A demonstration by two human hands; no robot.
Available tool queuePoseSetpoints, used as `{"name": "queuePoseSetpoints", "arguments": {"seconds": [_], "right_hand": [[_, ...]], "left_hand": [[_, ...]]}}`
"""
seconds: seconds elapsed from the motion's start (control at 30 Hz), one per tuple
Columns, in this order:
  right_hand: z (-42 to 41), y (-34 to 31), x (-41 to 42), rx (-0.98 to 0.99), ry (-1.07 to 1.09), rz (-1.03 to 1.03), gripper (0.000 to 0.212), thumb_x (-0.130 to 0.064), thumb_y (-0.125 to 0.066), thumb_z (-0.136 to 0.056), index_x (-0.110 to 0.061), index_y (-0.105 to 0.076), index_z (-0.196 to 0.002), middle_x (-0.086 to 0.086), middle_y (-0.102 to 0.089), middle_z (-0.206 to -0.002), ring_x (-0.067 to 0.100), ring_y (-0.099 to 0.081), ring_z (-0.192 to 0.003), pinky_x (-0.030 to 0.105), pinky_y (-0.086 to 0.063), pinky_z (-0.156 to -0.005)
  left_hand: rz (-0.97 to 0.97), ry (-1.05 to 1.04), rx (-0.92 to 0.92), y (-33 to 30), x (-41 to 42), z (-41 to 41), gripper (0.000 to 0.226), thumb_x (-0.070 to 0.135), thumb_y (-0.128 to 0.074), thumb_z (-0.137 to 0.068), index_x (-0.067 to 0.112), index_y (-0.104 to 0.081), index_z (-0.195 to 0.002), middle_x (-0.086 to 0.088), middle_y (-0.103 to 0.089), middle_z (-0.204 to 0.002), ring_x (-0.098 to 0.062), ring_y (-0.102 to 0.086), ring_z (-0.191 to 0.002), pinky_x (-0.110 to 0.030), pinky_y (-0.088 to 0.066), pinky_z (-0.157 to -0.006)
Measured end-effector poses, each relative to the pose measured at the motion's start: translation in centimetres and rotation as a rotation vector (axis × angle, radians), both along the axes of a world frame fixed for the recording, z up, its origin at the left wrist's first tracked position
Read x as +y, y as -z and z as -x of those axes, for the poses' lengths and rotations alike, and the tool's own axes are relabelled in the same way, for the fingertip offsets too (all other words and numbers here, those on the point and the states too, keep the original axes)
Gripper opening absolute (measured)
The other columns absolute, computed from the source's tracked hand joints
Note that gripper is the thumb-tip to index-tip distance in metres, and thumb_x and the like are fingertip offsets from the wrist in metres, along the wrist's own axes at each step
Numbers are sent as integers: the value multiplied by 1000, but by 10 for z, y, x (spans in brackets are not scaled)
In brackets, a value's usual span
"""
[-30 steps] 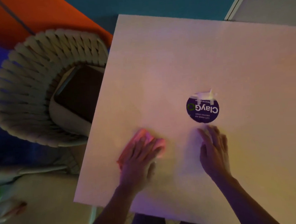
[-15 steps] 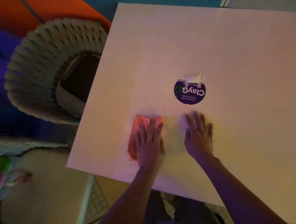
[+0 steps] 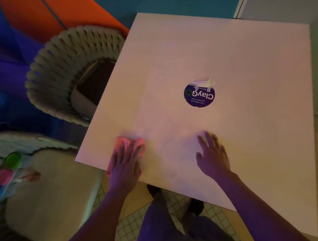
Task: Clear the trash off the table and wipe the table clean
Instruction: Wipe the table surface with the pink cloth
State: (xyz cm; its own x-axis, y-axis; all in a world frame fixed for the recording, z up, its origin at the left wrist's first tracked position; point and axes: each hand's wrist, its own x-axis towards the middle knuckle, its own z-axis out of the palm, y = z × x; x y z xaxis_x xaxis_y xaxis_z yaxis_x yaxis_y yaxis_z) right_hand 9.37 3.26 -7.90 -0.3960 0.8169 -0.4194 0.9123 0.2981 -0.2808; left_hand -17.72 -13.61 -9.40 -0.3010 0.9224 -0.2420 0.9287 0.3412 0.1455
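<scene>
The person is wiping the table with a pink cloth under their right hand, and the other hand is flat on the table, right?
Not quite: the head view shows the pink cloth under the left hand, not the right. It is the right hand that lies flat on the bare table, fingers spread, holding nothing. The rest is right: the cloth is being pressed on the table near its front edge.

Dim, coloured light, I note: a pink-violet cast over the table (image 3: 225, 63) fading to yellow near me. The cloth (image 3: 131, 144) smears with motion blur; wide-angle distortion bends the soft edges.
</scene>
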Motion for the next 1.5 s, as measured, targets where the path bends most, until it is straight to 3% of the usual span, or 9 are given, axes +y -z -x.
{"name": "queuePoseSetpoints", "arguments": {"seconds": [0.13,0.23,0.37,0.63,0.9,1.07,1.17,1.33,1.5], "right_hand": [[2,-4,-4,-22,-12,7,67,-33,-45,-100,-26,-13,-158,0,3,-167,27,1,-154,46,-19,-120],[3,-5,-5,-46,-17,-2,67,-28,-46,-99,-27,-14,-158,-1,2,-167,27,-1,-153,46,-22,-118],[7,-9,-6,-66,19,-33,64,-26,-47,-99,-28,-21,-157,-3,-4,-167,24,-6,-153,43,-29,-115],[80,-22,-13,7,245,-3,48,-37,-49,-99,-25,-46,-145,0,-38,-151,31,-37,-133,45,-44,-102],[172,-35,-11,226,457,210,48,-45,-52,-93,-22,-56,-136,14,-63,-122,34,-60,-115,40,-46,-94],[199,-43,-11,294,411,267,26,-38,-67,-78,-13,-72,-84,10,-68,-71,25,-63,-69,35,-47,-61],[222,-54,-5,481,426,388,10,-23,-77,-79,-18,-76,-88,3,-68,-70,13,-54,-62,29,-41,-57],[265,-81,16,721,325,601,17,-3,-70,-88,-7,-72,-104,1,-68,-85,4,-56,-63,14,-41,-50],[320,-94,39,787,180,718,21,2,-65,-89,-7,-70,-107,-2,-70,-86,-1,-62,-69,10,-43,-55]], "left_hand": [[-4,-222,-82,-2,59,-30,70,40,-39,-103,41,3,-159,8,9,-167,-40,6,-153,-62,-5,-122],[-66,-52,-142,0,87,-72,57,44,-24,-105,41,-7,-160,10,1,-167,-37,7,-154,-62,-4,-122],[-109,196,-161,6,77,-99,59,45,-27,-105,39,-7,-160,11,-8,-168,-30,2,-156,-59,-9,-122],[-241,341,-209,2,55,-14,46,34,-44,-100,35,-47,-146,12,-42,-156,-25,-36,-144,-49,-37,-107],[-204,31,-364,-7,56,58,56,30,-45,-96,31,-37,-151,3,-51,-145,-27,-51,-115,-38,-47,-90],[-137,-71,-530,-13,62,71,64,29,-52,-98,24,-27,-157,-6,-54,-138,-32,-47,-120,-43,-43,-97],[-162,-138,-617,-10,59,87,63,34,-56,-96,23,-35,-154,-7,-53,-134,-29,-47,-119,-41,-45,-96],[-223,-297,-703,-16,63,124,52,35,-67,-89,27,-56,-138,-1,-50,-118,-21,-51,-111,-33,-47,-88],[-380,-549,-855,-33,72,169,56,40,-66,-74,11,-66,-122,-2,-59,-128,-17,-57,-113,-26,-47,-92]]}}
